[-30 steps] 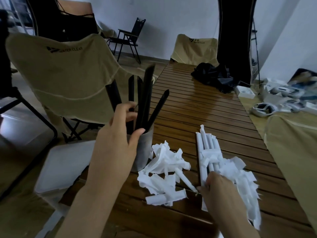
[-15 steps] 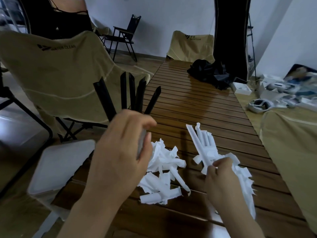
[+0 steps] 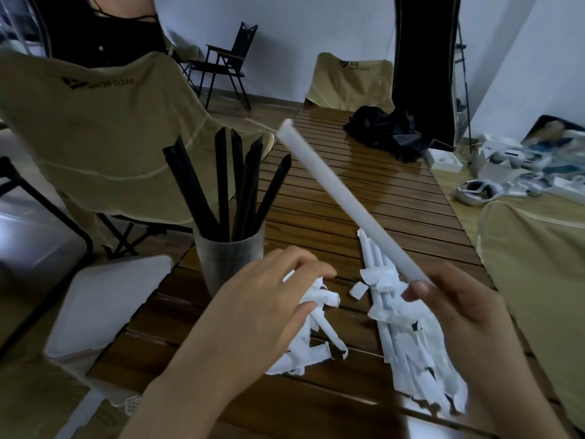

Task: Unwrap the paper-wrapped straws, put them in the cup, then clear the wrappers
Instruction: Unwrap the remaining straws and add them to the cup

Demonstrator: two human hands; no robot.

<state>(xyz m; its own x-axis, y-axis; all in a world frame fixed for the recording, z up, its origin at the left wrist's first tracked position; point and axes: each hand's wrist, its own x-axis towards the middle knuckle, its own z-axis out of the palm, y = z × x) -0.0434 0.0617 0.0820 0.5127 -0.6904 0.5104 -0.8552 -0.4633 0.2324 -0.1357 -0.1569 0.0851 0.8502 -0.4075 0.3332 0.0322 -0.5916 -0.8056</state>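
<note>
Wrapped straw (image 3: 348, 201) is sitting in my right hand (image 3: 456, 315); I am pinching its near end between thumb and fingertips, and it is angling up and away to the left over the slatted wooden table (image 3: 364, 198). My left hand (image 3: 269, 305) is lying palm down on the pile of torn wrappers (image 3: 311, 346), its fingers loosely bent over the paper; I cannot tell whether they are gripping any. Beside that hand the frosted cup (image 3: 221, 261) is standing near the table's left edge, holding the black straws (image 3: 234, 188) upright and fanned. Under my right hand the remaining wrapped straws (image 3: 380, 274) are lying in a bundle among more torn paper. A tan folding chair (image 3: 104, 128) is standing to the left of the table.
</note>
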